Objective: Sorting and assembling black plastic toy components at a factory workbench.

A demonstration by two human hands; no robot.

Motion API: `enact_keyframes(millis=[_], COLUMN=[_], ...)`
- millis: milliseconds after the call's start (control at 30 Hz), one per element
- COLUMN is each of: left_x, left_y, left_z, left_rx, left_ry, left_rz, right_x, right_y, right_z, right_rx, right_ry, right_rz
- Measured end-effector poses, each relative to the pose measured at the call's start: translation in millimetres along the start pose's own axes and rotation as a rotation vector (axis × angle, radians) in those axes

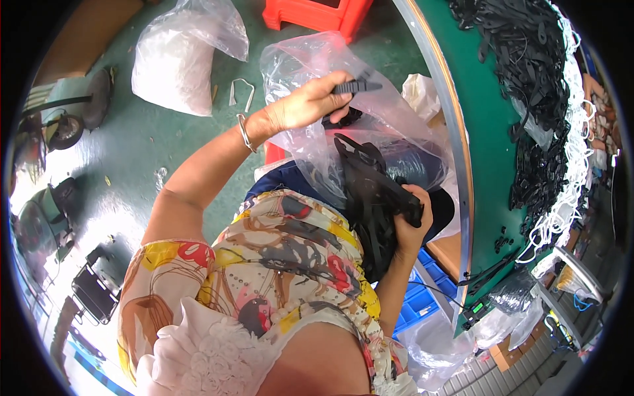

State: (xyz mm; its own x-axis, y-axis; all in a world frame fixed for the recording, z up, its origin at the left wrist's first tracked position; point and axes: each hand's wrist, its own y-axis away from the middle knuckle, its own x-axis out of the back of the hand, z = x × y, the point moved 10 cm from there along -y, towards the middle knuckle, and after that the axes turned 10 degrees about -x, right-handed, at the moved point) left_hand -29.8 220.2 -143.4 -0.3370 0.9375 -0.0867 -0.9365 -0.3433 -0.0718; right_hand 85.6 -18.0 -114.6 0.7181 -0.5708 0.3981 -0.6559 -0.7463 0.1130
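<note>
My left hand (307, 104), with a silver bangle at its wrist, is closed around a short ribbed black strap (357, 86). It is raised above the open mouth of a clear plastic bag (310, 63) across my lap. More black pieces show through the bag beneath that hand. My right hand (415, 218) grips the end of a bundle of black straps (373, 191) lying over my lap, partly inside the bag. The bundle hangs down beside my patterned blouse. How many straps it holds cannot be made out.
To the right stands a green-topped table (485, 152) with a metal edge, bearing a heap of black straps (541, 72) and white cord (568, 178). A blue crate (419, 297) sits below. A filled white bag (175, 66) and a red stool (317, 16) are on the floor.
</note>
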Motion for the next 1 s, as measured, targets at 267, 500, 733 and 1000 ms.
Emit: enact_keyframes(millis=[267, 500, 733, 1000], left_x=[-19.8, -32.8, -51.5, -51.9], left_y=[38.7, 60.0, 61.3, 63.2], left_z=[-69.2, -99.1, -103.3, -113.1], left_rx=[0.631, 0.867, 0.914, 0.91], left_ry=[0.062, 0.005, 0.303, 0.488], left_rz=[-0.006, -0.097, 0.024, 0.074], right_x=[0.5, -1.0, -2.2, -3.6], right_y=[-0.6, -1.2, -0.6, -2.5], right_z=[1.4, 1.0, -3.3, -19.2], right_rx=[-0.013, -0.005, 0.006, 0.042], right_ry=[0.009, 0.01, 0.027, 0.071], right_rz=[0.019, 0.007, 0.003, 0.028])
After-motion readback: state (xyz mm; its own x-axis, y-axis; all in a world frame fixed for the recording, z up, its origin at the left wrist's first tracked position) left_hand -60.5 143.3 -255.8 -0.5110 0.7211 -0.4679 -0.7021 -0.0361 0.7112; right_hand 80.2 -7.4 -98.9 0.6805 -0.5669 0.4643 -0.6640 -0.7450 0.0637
